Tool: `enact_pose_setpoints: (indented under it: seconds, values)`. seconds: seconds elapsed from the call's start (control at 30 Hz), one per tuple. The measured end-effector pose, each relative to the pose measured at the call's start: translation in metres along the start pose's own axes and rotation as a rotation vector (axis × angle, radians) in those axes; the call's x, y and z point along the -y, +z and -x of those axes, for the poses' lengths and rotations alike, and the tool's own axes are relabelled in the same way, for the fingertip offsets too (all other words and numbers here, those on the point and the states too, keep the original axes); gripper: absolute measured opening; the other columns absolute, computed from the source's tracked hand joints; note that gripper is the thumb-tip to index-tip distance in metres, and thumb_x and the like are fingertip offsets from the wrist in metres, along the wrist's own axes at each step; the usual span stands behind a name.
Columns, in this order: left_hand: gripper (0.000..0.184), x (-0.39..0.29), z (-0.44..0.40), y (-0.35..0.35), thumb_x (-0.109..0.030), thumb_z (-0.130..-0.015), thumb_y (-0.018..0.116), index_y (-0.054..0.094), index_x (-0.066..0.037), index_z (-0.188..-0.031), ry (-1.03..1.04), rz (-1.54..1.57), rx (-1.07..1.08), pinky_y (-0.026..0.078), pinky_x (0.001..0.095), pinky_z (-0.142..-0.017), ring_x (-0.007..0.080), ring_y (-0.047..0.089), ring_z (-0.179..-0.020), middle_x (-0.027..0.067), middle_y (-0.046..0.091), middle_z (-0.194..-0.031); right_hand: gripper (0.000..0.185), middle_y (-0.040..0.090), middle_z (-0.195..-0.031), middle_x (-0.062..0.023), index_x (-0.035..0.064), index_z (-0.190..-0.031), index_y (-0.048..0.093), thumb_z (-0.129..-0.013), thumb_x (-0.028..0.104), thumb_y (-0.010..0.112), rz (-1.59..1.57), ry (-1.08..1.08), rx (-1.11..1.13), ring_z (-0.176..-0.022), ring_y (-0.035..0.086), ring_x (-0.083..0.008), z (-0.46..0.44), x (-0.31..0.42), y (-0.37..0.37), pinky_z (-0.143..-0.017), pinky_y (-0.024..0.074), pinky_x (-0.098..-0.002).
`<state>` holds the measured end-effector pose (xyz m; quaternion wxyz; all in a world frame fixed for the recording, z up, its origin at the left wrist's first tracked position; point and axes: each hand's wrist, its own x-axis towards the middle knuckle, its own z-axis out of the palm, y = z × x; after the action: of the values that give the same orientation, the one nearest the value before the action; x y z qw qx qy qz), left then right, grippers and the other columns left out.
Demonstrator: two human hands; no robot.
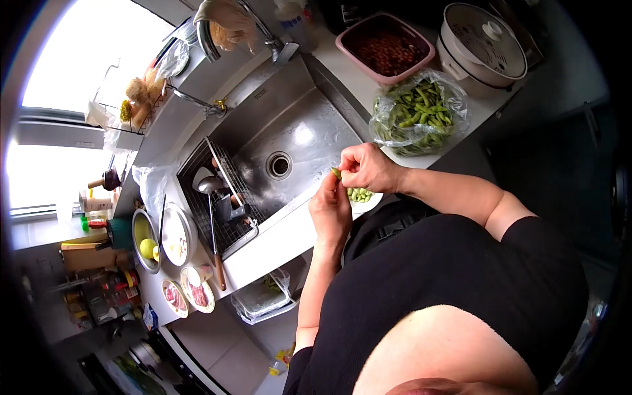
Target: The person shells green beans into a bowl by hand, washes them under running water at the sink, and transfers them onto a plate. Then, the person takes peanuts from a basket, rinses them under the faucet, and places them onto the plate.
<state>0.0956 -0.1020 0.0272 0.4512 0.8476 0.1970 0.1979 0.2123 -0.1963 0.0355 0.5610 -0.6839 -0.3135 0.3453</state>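
Between the fingertips of both my hands is a green edamame pod [336,173], mostly covered by the fingers. My left hand [331,209] pinches it from below, and my right hand [370,169] closes on it from the other side. Just under my right hand, a white bowl [366,205] holds shelled green beans [359,195]; my wrist and body hide part of it. Beyond my right hand stands an open clear plastic bag [454,99] full of whole edamame pods [424,115] on the counter.
A steel sink [309,125] with a dish rack [191,178] lies ahead; a ladle [210,185] rests across the rack. A pink basin [385,78] of reddish beans and a lidded white pot [484,49] stand near the bag. Plates of meat [199,293] sit at left, above a lined bin [263,303].
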Motion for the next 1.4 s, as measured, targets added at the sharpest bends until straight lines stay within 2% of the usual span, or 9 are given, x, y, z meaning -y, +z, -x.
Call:
enact_pose_setpoints:
  seconds: [0.13, 0.33, 0.5, 0.6, 0.77, 0.87, 0.97, 1.13, 1.4]
  values:
    - [0.021, 0.014, -0.002, -0.005, -0.010, -0.090, 0.053, 0.062, 0.003, -0.104, -0.280, 0.510, 0.046, 0.040, 0.0212, -0.059, 0.0060, 0.051, -0.065, 0.0007, 0.062, -0.075, 0.010, 0.058, -0.065, -0.0030, -0.0014, -0.071, 0.057, -0.075, 0.006, 0.063, -0.212, 0.028, 0.059, -0.060, 0.054, -0.0099, -0.014, -0.008, 0.003, -0.054, 0.0439, -0.0246]
    - [0.022, 0.025, 0.002, -0.008, -0.014, -0.092, 0.051, 0.061, 0.004, -0.100, -0.380, 0.898, 0.140, 0.041, 0.0211, -0.059, 0.0089, 0.052, -0.062, 0.0065, 0.063, -0.079, 0.010, 0.058, -0.061, -0.0064, -0.0011, -0.070, 0.058, -0.077, 0.006, 0.058, -0.558, 0.362, 0.248, -0.049, 0.055, -0.0145, -0.024, -0.015, 0.002, -0.045, 0.0437, -0.0257]
    - [0.023, 0.032, 0.003, -0.007, -0.015, -0.092, 0.050, 0.060, 0.004, -0.101, -0.351, 0.757, 0.154, 0.042, 0.0209, -0.058, 0.0090, 0.054, -0.061, 0.0078, 0.065, -0.079, 0.017, 0.057, -0.057, -0.0071, -0.0005, -0.067, 0.058, -0.078, 0.013, 0.058, -0.483, 0.461, 0.316, -0.044, 0.054, -0.0142, -0.029, -0.018, 0.002, -0.043, 0.0425, -0.0266]
    - [0.022, 0.040, 0.000, -0.009, -0.015, -0.092, 0.050, 0.061, 0.003, -0.099, -0.404, 0.730, 0.136, 0.041, 0.0209, -0.058, 0.0089, 0.054, -0.061, 0.0076, 0.065, -0.076, 0.011, 0.058, -0.066, -0.0069, -0.0002, -0.080, 0.056, -0.079, 0.010, 0.058, 0.381, -0.091, 0.063, -0.061, 0.060, -0.0169, -0.023, -0.004, 0.009, -0.057, 0.0480, -0.0293]
    - [0.021, 0.035, -0.002, -0.013, -0.014, -0.093, 0.048, 0.060, 0.003, -0.090, -0.406, 0.593, 0.106, 0.040, 0.0214, -0.053, 0.0082, 0.053, -0.057, 0.0055, 0.063, -0.070, 0.010, 0.061, -0.076, -0.0110, 0.0013, -0.091, 0.054, -0.084, 0.009, 0.054, 0.424, -0.522, 0.019, -0.068, 0.062, -0.0196, -0.019, -0.012, 0.014, -0.062, 0.0482, -0.0320]
    - [0.018, 0.029, -0.004, -0.015, -0.013, -0.091, 0.050, 0.059, 0.002, -0.088, -0.322, 0.273, 0.138, 0.043, 0.0265, -0.053, 0.0122, 0.055, -0.055, 0.0082, 0.064, -0.068, 0.018, 0.062, -0.076, -0.0153, 0.0003, -0.091, 0.050, -0.087, 0.018, 0.054, 0.123, -0.101, 0.253, -0.074, 0.063, -0.0270, -0.015, 0.005, 0.008, -0.067, 0.0484, -0.0360]
    - [0.016, 0.021, -0.006, -0.014, -0.012, -0.090, 0.045, 0.053, 0.001, -0.083, -0.129, 0.003, 0.159, 0.044, 0.0412, -0.061, 0.0365, 0.058, -0.066, 0.0199, 0.059, -0.071, 0.022, 0.062, -0.078, -0.0134, -0.0006, -0.092, 0.050, -0.087, 0.019, 0.058, 0.188, -0.131, 0.294, -0.073, 0.062, -0.0207, -0.024, -0.003, 0.002, -0.065, 0.0477, -0.0324]
    - [0.020, 0.014, -0.012, -0.018, -0.016, -0.091, 0.044, 0.050, 0.000, -0.081, -0.075, -0.104, 0.242, 0.042, 0.0451, -0.061, 0.0382, 0.056, -0.069, 0.0206, 0.056, -0.070, 0.016, 0.055, -0.070, -0.0020, 0.0035, -0.089, 0.051, -0.086, 0.015, 0.061, -0.345, 0.183, 0.426, -0.051, 0.047, -0.0062, -0.033, -0.024, -0.005, -0.043, 0.0369, -0.0199]
    - [0.022, 0.019, -0.018, -0.008, -0.019, -0.094, 0.043, 0.051, -0.001, -0.084, -0.085, -0.086, 0.113, 0.043, 0.0422, -0.060, 0.0389, 0.055, -0.067, 0.0222, 0.057, -0.074, 0.020, 0.060, -0.074, -0.0035, 0.0055, -0.093, 0.050, -0.084, 0.017, 0.064, -0.372, 0.130, 0.358, -0.056, 0.056, -0.0082, -0.027, -0.026, -0.004, -0.044, 0.0418, -0.0195]
